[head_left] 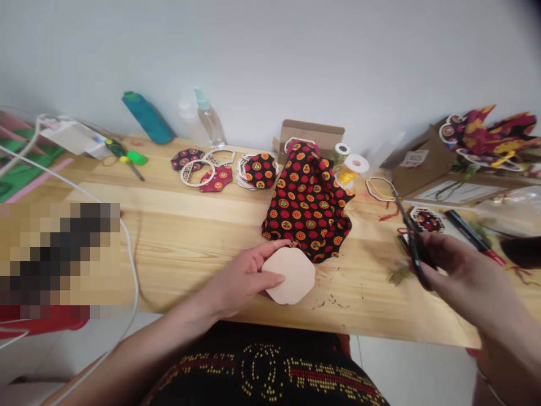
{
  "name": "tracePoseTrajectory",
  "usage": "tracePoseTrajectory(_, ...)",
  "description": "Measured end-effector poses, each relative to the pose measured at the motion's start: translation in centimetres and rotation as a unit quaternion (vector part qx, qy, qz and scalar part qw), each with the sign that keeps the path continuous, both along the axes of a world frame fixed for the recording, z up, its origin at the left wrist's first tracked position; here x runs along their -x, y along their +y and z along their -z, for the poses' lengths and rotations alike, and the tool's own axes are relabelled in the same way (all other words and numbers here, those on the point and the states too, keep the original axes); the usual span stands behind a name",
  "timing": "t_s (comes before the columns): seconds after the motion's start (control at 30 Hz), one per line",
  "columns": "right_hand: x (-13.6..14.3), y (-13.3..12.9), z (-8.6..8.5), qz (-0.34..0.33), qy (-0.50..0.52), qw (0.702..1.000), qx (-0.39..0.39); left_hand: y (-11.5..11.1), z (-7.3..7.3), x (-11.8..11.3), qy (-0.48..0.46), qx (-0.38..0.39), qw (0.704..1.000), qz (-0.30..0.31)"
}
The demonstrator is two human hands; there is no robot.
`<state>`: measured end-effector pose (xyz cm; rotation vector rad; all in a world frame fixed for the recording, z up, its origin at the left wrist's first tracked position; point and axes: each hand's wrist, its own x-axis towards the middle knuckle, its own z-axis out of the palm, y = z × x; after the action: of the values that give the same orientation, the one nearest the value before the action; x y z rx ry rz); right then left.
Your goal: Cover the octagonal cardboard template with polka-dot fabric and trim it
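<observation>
Left hand (249, 276) holds pale disc (291, 276); right hand (465, 276) holds scissors (415, 242).

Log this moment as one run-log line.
left hand: holding pale flat piece | right hand: holding black scissors | patterned cloth: on wooden table, just beyond piece | yellow thread spool: beside cloth

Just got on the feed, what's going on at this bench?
A person's left hand holds a pale piece with scalloped edges near the front edge of the wooden table. The right hand holds dark-handled scissors, off to the right. Black patterned fabric lies just beyond the pale piece, with thread spools beside it.
</observation>
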<state>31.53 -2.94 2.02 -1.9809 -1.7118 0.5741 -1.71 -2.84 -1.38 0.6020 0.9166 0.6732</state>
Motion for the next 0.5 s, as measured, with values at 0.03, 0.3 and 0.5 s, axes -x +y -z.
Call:
tracePoseTrajectory(0.03,0.1,-0.3,-0.2,-0.023,0.086,0.996,0.005,0.0,0.0,0.0,0.002,0.0,1.0,0.003)
tracePoseTrajectory(0.3,4.4,-0.2,-2.4,-0.257,0.156,0.916,0.266,-0.4,-0.3,0.1,0.005,-0.023,0.999,0.035)
tracePoseTrajectory(0.5,5.1,1.7,-2.3,-0.323,0.197,0.859,0.345,-0.6,-0.4,0.2,0.011,-0.033,0.998,0.047)
